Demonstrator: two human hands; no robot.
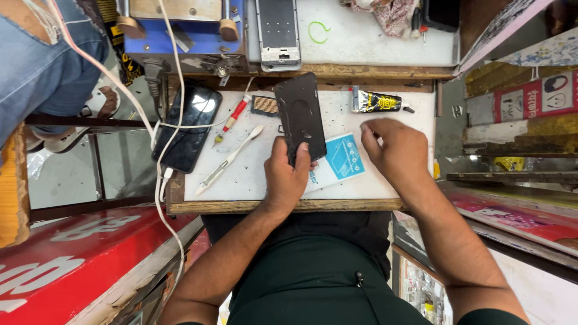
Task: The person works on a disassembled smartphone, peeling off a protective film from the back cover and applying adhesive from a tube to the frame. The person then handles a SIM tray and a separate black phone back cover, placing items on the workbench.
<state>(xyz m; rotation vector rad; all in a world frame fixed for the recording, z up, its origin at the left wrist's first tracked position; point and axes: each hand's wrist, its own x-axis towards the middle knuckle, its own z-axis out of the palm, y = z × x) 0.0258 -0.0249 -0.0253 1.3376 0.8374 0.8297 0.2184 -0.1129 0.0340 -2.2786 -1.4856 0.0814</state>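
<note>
Up close, left hand (288,174) fingers pinch a matte black phone back cover (300,115), long axis pointing away; right hand (398,150) fingers curl together.

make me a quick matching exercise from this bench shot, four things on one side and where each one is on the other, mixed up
Things:
1. black phone back panel
2. glue tube
3. white toothbrush
4. black smartphone

Places:
A. at the left edge of the white mat, by the white cables
B. held by the left hand
C. at the top right of the mat, beyond the right hand
D. lying slantwise between smartphone and panel

Pairs: 1-B, 2-C, 3-D, 4-A
</note>
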